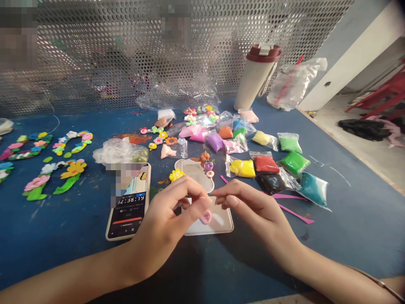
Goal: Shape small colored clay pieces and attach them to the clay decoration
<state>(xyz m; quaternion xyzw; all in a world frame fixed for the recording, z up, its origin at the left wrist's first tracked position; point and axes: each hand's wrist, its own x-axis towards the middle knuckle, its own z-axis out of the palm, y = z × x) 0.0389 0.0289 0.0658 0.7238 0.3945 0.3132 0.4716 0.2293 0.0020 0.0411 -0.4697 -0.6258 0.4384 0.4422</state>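
Note:
Between the thumb and fingers of my left hand [180, 211] is a small pink clay piece [205, 217] with tiny darker marks on it. My right hand [249, 211] has its fingers drawn together close to the left fingertips; anything in that pinch is too small to make out. Below both hands lies a white rectangular board [218, 226]. Just beyond it rests a cloud-shaped frame [190, 169] with a clear middle. Its edge carries a yellow clay flower [176, 175], an orange-brown clay figure [204, 156], a purple one [209, 165] and a small white round piece [210, 174].
A phone [128, 211] showing a timer lies left of my hands. Clay packets [242, 167] in several colours and pink modelling tools [297, 214] are on the right. Flower-decorated frames [55, 179] lie far left. A tumbler [256, 78] stands by the perforated metal screen [104, 55].

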